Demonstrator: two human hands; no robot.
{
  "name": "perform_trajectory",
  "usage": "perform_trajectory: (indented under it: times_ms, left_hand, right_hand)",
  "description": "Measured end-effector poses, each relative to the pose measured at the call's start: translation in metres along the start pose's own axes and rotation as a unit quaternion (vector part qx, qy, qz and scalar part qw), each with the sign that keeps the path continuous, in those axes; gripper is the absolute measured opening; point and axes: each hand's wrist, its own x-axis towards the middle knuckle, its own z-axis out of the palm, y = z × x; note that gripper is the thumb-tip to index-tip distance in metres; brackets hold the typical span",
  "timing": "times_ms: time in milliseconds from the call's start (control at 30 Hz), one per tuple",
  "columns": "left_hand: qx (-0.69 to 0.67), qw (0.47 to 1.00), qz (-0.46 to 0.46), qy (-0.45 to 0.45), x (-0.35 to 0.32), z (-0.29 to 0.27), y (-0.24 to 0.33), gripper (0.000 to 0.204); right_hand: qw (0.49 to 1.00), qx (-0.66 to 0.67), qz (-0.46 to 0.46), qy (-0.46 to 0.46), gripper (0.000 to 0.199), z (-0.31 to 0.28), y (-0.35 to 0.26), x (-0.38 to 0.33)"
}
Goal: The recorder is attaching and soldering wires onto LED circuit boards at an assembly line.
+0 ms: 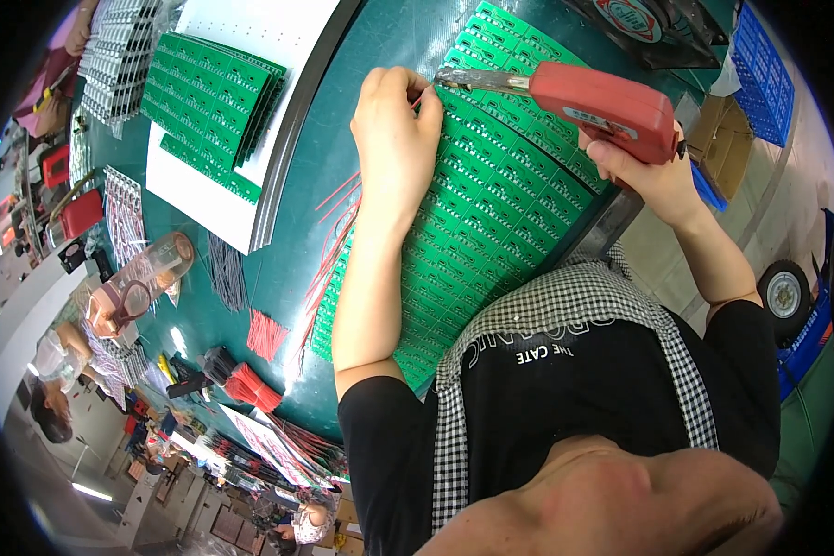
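My right hand point(653, 181) is wrapped round the grip of a red soldering gun point(602, 104). The gun's metal nose points left, its tip close to the fingers of my left hand point(397, 139). That hand is closed in a pinch at the edge of the green circuit board panels point(491, 199); a bit of thin red wire point(418, 102) shows between thumb and forefinger. Several panels lie spread over the table in front of me, each divided into rows of small boards. Loose red wires point(329, 250) lie beside my left forearm.
A stack of green panels point(204, 97) rests on a white sheet point(190, 199) at left. Dark wires point(227, 269), bundled red wires point(267, 334) and a clear plastic jar point(162, 264) lie nearer. A black fan-like device point(653, 28) and blue crate point(762, 79) stand at far right. Other people sit at left.
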Motion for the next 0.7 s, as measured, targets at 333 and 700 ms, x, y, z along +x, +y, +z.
perform_trajectory:
  times_ms: [333,700]
  left_hand:
    - [0.016,1.000,-0.008,-0.009,0.002,0.000,0.003,0.008]
    - [0.057,0.998,0.007,0.002,0.000,-0.002,0.002,0.009]
  right_hand:
    - [0.976,0.207,-0.071,0.006,0.035,-0.023,0.006,-0.015]
    - [0.957,0.287,-0.003,0.048,0.040,-0.020,0.014,-0.044]
